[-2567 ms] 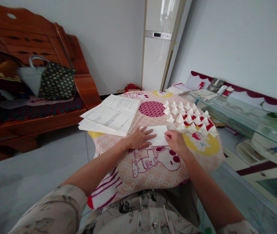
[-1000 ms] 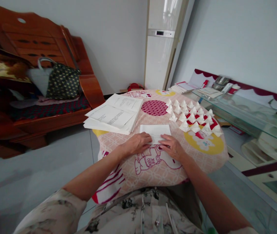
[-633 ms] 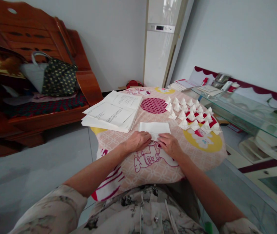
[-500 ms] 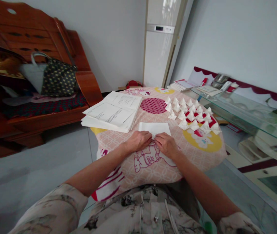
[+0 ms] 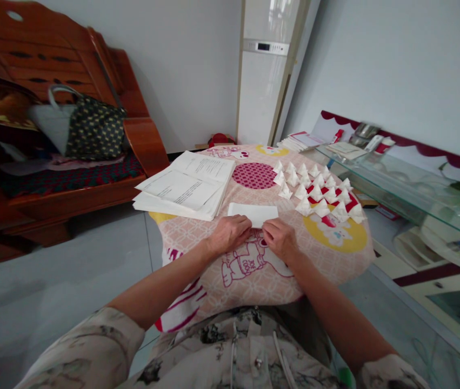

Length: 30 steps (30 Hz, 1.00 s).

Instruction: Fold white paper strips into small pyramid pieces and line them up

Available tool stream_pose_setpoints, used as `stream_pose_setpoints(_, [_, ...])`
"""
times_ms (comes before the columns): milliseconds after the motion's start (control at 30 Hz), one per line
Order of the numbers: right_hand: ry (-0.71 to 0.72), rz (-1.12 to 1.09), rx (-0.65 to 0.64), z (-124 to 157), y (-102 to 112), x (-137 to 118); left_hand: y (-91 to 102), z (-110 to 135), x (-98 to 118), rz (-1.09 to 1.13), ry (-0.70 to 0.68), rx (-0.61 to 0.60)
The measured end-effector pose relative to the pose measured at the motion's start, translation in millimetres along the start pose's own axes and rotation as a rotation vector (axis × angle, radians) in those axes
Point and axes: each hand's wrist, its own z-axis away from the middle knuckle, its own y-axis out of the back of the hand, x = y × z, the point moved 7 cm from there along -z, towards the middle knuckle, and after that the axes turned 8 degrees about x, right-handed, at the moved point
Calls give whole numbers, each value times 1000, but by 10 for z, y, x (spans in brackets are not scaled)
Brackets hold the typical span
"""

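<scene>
A small white sheet of paper [image 5: 254, 213] lies on the cloth-covered table in front of me, its near edge under my fingers. My left hand [image 5: 233, 231] is closed on the near left part of that edge, fingers bent and pressed together. At the near right corner, my right hand [image 5: 280, 236] pinches the paper with curled fingers. The fingertips partly hide the edge between them. Several folded white paper pieces [image 5: 303, 207] with pointed tops stand in rows to the right of the sheet.
A stack of printed paper [image 5: 189, 186] lies at the table's left. The patterned tablecloth [image 5: 209, 270] covers the table. On the right stands a glass-topped cabinet [image 5: 408, 189] holding papers and small items. A wooden bench [image 5: 79, 194] with bags is at the left.
My right hand has slid rightward along the near edge, away from my left hand. The paper now looks shorter from front to back and sits slightly further left.
</scene>
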Motion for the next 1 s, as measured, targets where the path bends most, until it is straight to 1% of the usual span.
stream_pose_setpoints(133, [-137, 0, 57, 70, 143, 279, 30, 13, -53, 1, 38, 10])
stream_pose_setpoints(233, [-288, 72, 136, 136, 266, 500, 35, 7, -64, -1, 49, 14])
stream_pose_setpoints(300, [-379, 122, 194, 174, 339, 586, 29, 6, -67, 1, 54, 22])
stream_pose_setpoints(333, [-394, 128, 220, 180, 363, 587, 24, 6, -67, 1, 55, 27])
stream_pose_setpoints(367, [-379, 117, 244, 173, 377, 552, 20, 6, -65, 0, 54, 35])
stream_pose_setpoints(400, [-334, 92, 261, 153, 377, 485, 19, 5, -59, -2, 50, 45])
stream_pose_setpoints(467, [-176, 19, 272, 95, 342, 273, 19, 2, -31, -6, 27, 67])
stream_pose_setpoints(500, [-90, -14, 236, 66, 290, 157, 20, -1, -12, -6, 12, 76])
stream_pose_setpoints(567, [51, -53, 123, 25, 156, -36, 18, -5, 31, -2, -25, 80])
stream_pose_setpoints(633, [110, -30, 38, 10, 50, -115, 7, -5, 63, 2, -58, 66])
stream_pose_setpoints(667, [118, -15, 15, 10, 18, -115, 3, -2, 68, 2, -67, 57])
stream_pose_setpoints(733, [105, 1, 17, 21, 11, -60, 11, 8, 43, 0, -59, 54])
stream_pose_setpoints(867, [11, -61, 112, 77, 118, 150, 86, 43, -112, 27, 25, 74])
stream_pose_setpoints(933, [-55, -126, 156, 104, 167, 260, 115, 55, -195, 96, 60, 71])
stream_pose_setpoints(1000, [-106, -208, 181, 118, 189, 344, 121, 51, -258, 174, 67, 78])
